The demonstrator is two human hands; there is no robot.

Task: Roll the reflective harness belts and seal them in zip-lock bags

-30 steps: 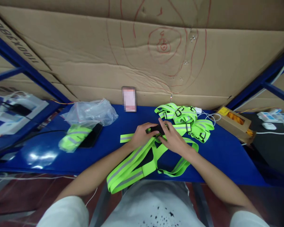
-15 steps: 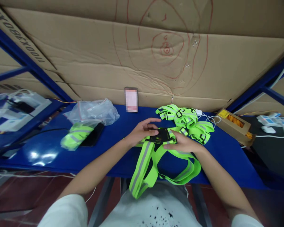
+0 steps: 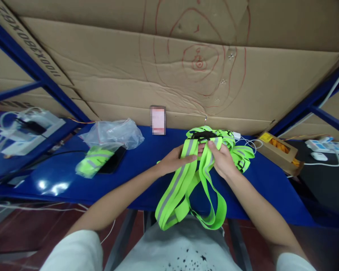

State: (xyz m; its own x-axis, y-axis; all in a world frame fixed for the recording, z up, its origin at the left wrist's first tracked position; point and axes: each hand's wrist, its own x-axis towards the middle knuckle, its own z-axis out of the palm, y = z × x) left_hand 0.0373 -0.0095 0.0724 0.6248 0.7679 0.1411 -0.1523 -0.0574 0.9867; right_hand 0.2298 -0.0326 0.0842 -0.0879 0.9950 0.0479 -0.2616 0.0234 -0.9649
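Note:
A lime-green strap harness (image 3: 173,192) with grey reflective stripes hangs in loops from both hands, over the table's front edge. My left hand (image 3: 176,160) is wrapped round its left straps, thumb on top. My right hand (image 3: 220,156) pinches the right straps with thumb and fingers. The black buckle part (image 3: 205,135) lies at the top of the harness, beyond my fingers. Behind and to the right, more coiled green straps (image 3: 244,153) rest on the table, partly covered by the held harness.
The blue table (image 3: 141,188) carries clear plastic bags (image 3: 115,133), a bagged green strap (image 3: 94,160) and a dark phone (image 3: 113,162) at left. A small card (image 3: 158,120) leans on the cardboard wall. An open carton (image 3: 281,152) and white cables are at right.
The black buckle part has moved forward and up, away from my body. Both hands have shifted onto the straps below it, and the right-hand loop hangs narrower.

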